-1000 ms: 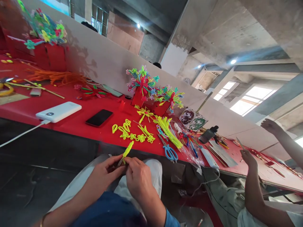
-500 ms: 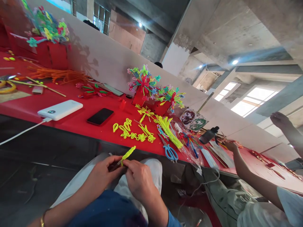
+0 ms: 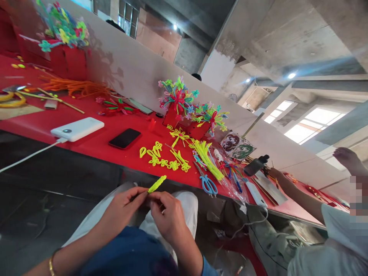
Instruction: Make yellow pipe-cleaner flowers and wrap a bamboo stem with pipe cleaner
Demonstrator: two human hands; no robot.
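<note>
Above my lap, my left hand (image 3: pixel 128 205) pinches the lower end of a twisted yellow pipe cleaner (image 3: pixel 157 184), which points up and to the right. My right hand (image 3: pixel 169 214) is closed beside it, thumb and fingertips at the same lower end; exactly what these fingers grip is partly hidden. On the red table (image 3: pixel 126 161) in front lie several yellow pipe-cleaner flowers (image 3: pixel 173 165) and loops. To their right are a bundle of straight yellow pipe cleaners (image 3: pixel 208 159) and blue-handled scissors (image 3: pixel 209 185).
A white power bank (image 3: pixel 77 129) with a cable and a black phone (image 3: pixel 124 138) lie at the left. Red boxes with colourful pipe-cleaner flowers (image 3: pixel 178 97) stand along the partition. A dark bottle (image 3: pixel 254 166) is at the right, near a co-worker's arm (image 3: pixel 301 195).
Both my hands stay together at the yellow pipe cleaner, the left fingers now nearer its base. The view has shifted slightly. The co-worker's body has leaned further into view on the right.
</note>
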